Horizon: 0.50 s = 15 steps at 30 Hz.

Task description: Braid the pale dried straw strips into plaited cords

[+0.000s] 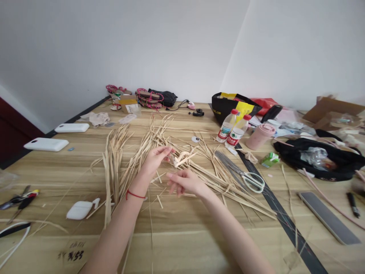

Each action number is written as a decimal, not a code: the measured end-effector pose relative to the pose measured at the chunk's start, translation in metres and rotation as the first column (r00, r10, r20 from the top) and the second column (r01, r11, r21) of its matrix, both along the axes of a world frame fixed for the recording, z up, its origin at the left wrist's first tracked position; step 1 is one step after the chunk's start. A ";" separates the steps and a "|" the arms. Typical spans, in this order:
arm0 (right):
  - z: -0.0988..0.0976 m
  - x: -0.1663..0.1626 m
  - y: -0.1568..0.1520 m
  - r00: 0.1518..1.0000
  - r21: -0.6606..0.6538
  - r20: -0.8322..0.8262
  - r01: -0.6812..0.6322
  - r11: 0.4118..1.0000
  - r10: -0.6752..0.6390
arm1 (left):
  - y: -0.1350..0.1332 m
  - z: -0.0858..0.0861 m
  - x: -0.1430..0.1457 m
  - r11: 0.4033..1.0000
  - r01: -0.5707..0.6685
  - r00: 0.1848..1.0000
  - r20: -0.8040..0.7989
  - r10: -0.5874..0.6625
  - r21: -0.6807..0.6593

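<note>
My left hand (159, 159), with a red cord around its wrist, pinches a small woven straw piece (184, 157) between thumb and fingertips. Short strand ends stick out of the piece to the right. Just below it, my right hand (184, 182) has its fingers curled, thumb and index finger close together; whatever is between them is too small to make out. Long dry straw strands (137, 156) lie in a loose heap behind and beside both hands. Another bundle of straw (225, 180) spreads to the right, near scissors with pale green handles (252, 182).
On the wooden table (182, 243), two water bottles (234, 133), a pink cup (260, 136) and a black bag (327, 158) stand right. A grey phone-like slab (327, 217) lies front right. Left are white power banks (47, 144), an earphone case (79, 210) and tools (24, 198).
</note>
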State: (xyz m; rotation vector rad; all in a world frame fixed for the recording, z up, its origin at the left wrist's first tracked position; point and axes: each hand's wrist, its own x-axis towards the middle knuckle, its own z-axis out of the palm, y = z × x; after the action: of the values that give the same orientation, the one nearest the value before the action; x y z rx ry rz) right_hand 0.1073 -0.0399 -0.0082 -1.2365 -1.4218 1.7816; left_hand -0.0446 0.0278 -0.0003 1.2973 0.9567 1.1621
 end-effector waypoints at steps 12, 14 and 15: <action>-0.009 -0.003 0.005 0.916 -0.298 -0.364 0.059 0.953 -0.171 | -0.003 -0.003 0.005 1.000 0.004 0.996 0.084 -0.002 -0.019; -0.010 -0.002 0.009 0.841 -0.383 -0.488 0.036 0.923 -0.235 | -0.004 -0.001 0.006 0.999 0.012 0.995 0.096 -0.008 -0.047; -0.010 -0.002 0.010 0.803 -0.411 -0.533 0.027 0.911 -0.264 | -0.004 -0.001 0.006 0.999 0.012 0.995 0.096 -0.007 -0.052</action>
State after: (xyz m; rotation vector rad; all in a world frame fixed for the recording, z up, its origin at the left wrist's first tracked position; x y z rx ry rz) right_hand 0.1050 -0.0298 -0.0187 -0.8197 -0.6226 2.1403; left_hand -0.0389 0.0235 -0.0010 1.1922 0.9042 1.1732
